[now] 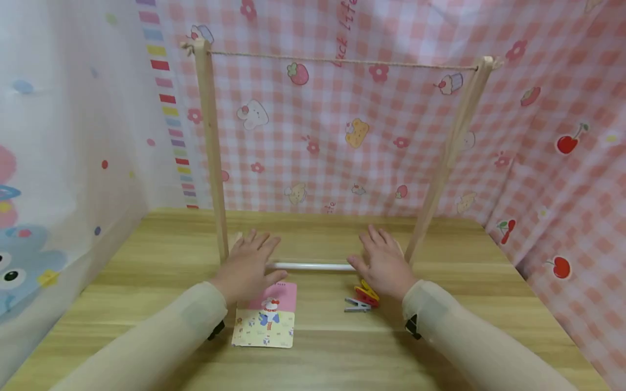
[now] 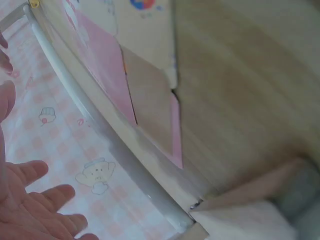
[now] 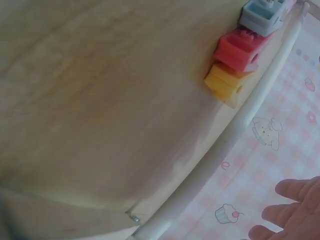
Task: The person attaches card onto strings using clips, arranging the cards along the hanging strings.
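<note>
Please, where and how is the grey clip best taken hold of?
Pinch the grey clip probably by its two splayed ends, coming from the left: they spread leftward, while its other end lies close to the red clip.

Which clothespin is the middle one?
The red clothespin: it lies between the yellow clothespin and the grey clothespin, which sit at the two ends.

On the table (image 1: 323, 353), clips (image 1: 368, 297) lie right (card (image 1: 268, 320) left).

Head view looks forward and down; nearer, seemingly tilted wrist views share the white rod (image 1: 313, 266).
</note>
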Tool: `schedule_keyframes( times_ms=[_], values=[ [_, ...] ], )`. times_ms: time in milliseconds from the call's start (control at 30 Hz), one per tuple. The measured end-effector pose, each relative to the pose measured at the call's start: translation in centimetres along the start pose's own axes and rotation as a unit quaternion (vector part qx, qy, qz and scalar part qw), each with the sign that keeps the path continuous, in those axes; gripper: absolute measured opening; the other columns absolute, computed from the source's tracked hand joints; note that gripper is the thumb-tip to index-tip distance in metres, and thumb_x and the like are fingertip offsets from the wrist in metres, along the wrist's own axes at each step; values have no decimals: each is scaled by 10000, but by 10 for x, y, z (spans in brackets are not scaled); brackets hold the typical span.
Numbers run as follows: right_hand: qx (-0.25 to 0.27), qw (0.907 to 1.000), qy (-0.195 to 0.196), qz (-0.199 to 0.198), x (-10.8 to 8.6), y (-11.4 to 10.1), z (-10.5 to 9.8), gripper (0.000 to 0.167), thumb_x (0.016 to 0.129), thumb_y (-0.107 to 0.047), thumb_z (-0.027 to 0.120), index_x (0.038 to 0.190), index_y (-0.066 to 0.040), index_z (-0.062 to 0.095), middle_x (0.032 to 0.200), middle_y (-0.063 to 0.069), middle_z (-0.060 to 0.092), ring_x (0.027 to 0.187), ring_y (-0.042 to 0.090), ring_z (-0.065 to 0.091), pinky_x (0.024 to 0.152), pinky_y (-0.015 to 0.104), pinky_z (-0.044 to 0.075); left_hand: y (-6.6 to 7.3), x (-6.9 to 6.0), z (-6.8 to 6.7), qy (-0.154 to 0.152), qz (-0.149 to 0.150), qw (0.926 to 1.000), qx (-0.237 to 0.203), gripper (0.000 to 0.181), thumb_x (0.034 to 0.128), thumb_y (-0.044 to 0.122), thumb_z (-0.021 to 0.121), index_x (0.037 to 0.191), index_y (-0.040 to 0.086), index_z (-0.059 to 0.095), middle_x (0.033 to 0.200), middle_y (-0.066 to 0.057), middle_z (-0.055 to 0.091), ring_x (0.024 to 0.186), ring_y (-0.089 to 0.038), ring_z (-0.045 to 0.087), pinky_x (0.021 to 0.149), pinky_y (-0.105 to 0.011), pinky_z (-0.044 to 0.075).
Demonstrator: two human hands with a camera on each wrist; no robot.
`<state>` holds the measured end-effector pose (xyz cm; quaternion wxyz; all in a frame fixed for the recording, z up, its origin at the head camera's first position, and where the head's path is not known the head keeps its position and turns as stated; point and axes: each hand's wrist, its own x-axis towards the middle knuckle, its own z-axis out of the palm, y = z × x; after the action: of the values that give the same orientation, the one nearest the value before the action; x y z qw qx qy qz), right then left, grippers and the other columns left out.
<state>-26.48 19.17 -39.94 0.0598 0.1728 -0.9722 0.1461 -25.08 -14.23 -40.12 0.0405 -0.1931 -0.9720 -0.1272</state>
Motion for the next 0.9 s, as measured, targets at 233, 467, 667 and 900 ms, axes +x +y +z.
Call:
schedule_keyframes(
  times_ms=[233,467,667,900],
  values=[
    [79,9996,189,-200,-3,5,-3,625,1076,-405,576,1534,11,488,1658,260,372,1537,494,319,1275,619,246,-8,-11,-3,135,315,9994,12,784,988,532,688,1596,109,431,1648,-190,421,1573,-486,269,1281,-657,182],
    [119,9988,278,-398,-10,10,-4,582,1068,-349,608,1511,15,514,1604,265,454,1506,471,388,1274,606,261,-12,-24,-2,135,353,9992,-108,736,1007,515,669,1582,112,451,1646,-182,426,1572,-483,274,1278,-645,218],
    [220,9985,224,-457,-17,12,-3,557,1063,-344,616,1483,14,546,1577,262,489,1509,474,395,1303,604,175,-12,-35,-1,229,534,9983,48,660,1009,440,685,1535,82,509,1626,-190,447,1562,-480,300,1276,-631,235],
    [231,9984,241,-460,-22,12,-5,501,1043,-324,653,1425,-3,604,1481,208,584,1418,450,510,1236,614,338,-14,-42,0,181,548,9983,96,644,999,422,700,1524,91,525,1623,-190,448,1560,-470,312,1262,-641,266]
  ],
)
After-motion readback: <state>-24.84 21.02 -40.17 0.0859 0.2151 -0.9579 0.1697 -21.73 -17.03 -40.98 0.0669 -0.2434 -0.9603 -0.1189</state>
